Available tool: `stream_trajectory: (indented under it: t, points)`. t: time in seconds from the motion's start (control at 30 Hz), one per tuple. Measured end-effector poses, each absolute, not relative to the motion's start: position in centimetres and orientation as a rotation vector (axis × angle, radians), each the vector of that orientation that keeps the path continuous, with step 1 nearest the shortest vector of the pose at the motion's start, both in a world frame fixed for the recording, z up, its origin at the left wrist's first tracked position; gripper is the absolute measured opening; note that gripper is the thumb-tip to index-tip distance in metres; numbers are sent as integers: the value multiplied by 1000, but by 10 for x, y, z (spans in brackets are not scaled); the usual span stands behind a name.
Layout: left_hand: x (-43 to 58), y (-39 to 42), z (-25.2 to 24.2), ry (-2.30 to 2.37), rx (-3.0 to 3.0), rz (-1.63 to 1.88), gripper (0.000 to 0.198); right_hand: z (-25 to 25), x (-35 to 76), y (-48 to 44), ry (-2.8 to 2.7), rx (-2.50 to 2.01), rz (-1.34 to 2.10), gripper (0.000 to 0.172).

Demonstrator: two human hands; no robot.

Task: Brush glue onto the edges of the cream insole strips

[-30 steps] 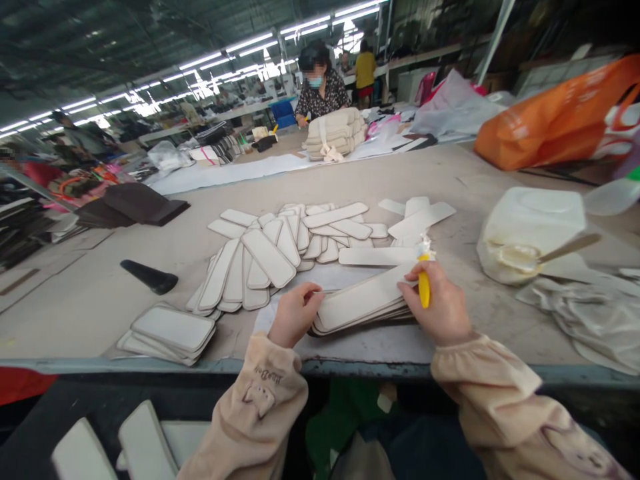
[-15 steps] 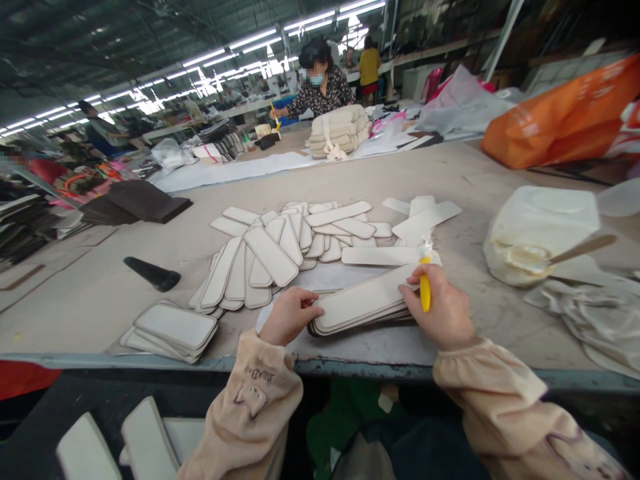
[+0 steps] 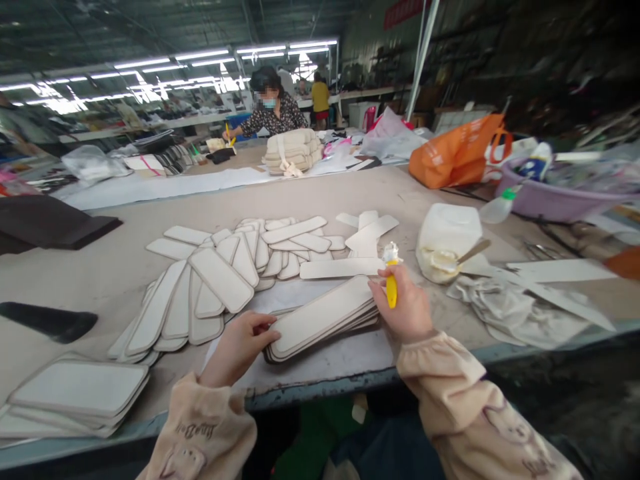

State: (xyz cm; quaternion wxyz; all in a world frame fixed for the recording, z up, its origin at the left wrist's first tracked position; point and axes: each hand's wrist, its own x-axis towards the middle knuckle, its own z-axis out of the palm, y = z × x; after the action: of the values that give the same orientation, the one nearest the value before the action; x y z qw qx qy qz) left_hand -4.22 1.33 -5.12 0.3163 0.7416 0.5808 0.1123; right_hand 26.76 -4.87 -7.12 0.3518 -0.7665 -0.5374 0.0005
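A small stack of long cream rounded pieces point(image 3: 323, 317) lies on a white sheet at the table's near edge. My left hand point(image 3: 239, 347) has curled fingers pressed on the stack's left end. At the stack's right end is my right hand point(image 3: 404, 307), wrapped round a yellow-handled brush point(image 3: 391, 283) with whitish bristles pointing up, fingertips touching the stack. Behind the stack, many similar cream pieces point(image 3: 225, 277) are fanned out over the table.
A white glue tub point(image 3: 445, 241) with a stick in it stands right of my right hand, crumpled cloths point(image 3: 505, 308) beside it. Another stack of pieces point(image 3: 75, 393) sits near left. An orange bag point(image 3: 457, 157) and purple basin point(image 3: 555, 200) lie farther right. A person works across the table.
The view has swung right, so everything sits further left in frame. My hands stay on the ends of the stack; my left fingers have slid slightly along its end.
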Motion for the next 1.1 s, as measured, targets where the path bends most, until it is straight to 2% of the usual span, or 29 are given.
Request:
stream_trajectory:
  t: [0.5,1.1]
  points:
    - [-43,14,-52,1510,1963,272,42,-84,276,-40,-1321,-1844,285,20]
    - [-42,9,-48,1536,1843,321,36,-92,278,-37,-1358,-1939,188,27]
